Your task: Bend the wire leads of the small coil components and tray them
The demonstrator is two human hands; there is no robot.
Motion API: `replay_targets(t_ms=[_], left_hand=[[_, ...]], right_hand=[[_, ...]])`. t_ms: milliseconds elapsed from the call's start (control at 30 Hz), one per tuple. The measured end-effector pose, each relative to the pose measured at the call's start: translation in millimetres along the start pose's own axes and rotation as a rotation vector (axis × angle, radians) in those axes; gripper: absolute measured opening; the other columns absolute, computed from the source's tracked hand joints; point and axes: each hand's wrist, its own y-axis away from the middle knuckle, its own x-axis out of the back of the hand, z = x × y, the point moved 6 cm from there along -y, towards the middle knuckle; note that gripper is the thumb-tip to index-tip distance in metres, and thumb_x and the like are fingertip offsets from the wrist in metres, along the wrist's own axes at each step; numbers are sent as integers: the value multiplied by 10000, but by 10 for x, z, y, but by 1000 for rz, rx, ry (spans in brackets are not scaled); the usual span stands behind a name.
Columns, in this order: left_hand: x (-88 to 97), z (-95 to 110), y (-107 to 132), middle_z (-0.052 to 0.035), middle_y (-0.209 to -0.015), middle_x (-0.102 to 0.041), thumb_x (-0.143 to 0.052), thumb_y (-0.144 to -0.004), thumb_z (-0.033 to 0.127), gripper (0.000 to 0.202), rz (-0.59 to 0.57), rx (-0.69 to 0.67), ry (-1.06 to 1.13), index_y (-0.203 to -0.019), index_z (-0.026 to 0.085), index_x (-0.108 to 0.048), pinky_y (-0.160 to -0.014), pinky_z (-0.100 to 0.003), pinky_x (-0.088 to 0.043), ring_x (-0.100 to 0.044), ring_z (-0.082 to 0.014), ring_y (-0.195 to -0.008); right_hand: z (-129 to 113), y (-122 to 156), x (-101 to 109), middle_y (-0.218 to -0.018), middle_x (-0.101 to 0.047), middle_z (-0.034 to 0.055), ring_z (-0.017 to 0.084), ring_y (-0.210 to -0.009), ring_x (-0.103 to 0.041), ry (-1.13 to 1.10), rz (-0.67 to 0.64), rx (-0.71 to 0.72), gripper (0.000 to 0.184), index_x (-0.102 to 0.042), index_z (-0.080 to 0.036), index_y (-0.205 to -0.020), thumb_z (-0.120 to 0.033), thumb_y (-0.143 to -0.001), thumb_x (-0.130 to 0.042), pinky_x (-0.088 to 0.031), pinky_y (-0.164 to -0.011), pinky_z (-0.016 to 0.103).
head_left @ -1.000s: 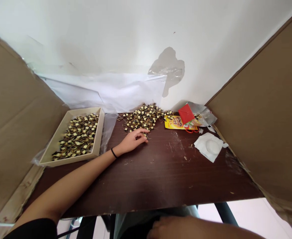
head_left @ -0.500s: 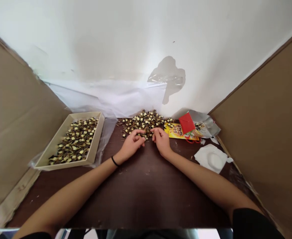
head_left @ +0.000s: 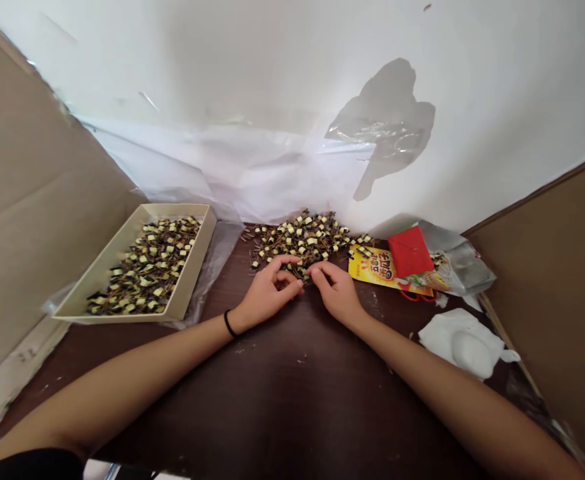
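Observation:
A heap of small dark parts with pale yellow blocks and thin leads (head_left: 312,233) lies on the table against the back wall. At its near edge is my left hand (head_left: 270,290), its forefinger and thumb stretched out with a gap between them. A black band circles that wrist. Facing it, my right hand (head_left: 337,290) has its thumb and forefinger pressed together beside the heap; anything between those tips is too small to make out. To the left, a cream tray (head_left: 190,283) holds many more of the same parts.
Right of the heap lie a yellow printed packet (head_left: 372,268), a red envelope-like piece (head_left: 410,251) and a silver bag (head_left: 465,267). Crumpled white tissue (head_left: 465,343) sits nearer on the right. Cardboard panels (head_left: 557,280) flank the dark table (head_left: 292,400). Clear plastic (head_left: 222,250) lies by the tray.
The view has shifted and come closer to the table. My left thumb and forefinger have spread a little, and both hands have stayed at the heap's near edge.

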Motion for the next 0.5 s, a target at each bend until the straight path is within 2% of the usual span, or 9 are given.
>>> replay_targets(t_ms=[67,167,300,500], left_hand=[[-8,15,15,31,-628,-613,-590,-780,243,401,0,-51,-51,-1149,151,-464,-594,-218,-440,-570,-115,-587],[-19,40,32,49,-610,-572,-574,-785,213,355,7,-127,-159,-1122,148,-484,-588,-205,-430,-547,-102,-573],[-26,61,38,55,-615,-573,-577,-771,202,341,35,-196,-288,-1101,156,-503,-577,-202,-424,-539,-97,-560],[-35,67,42,55,-610,-592,-574,-768,188,334,54,-185,-348,-1095,165,-509,-558,-197,-425,-546,-99,-544]], right_hand=[[-99,40,-3,-804,-643,51,168,-768,-580,77,7,91,225,-651,-177,-846,-286,-879,-457,-452,-696,284],[-201,79,-35,-776,-612,46,166,-732,-564,156,-7,185,218,-668,-182,-927,-291,-871,-488,-460,-691,294],[-251,88,-69,-756,-592,37,164,-725,-559,182,-9,270,135,-683,-180,-836,-266,-817,-581,-472,-708,308],[-283,102,-63,-740,-624,32,161,-743,-585,118,9,346,108,-672,-189,-737,-189,-813,-596,-491,-718,304]])
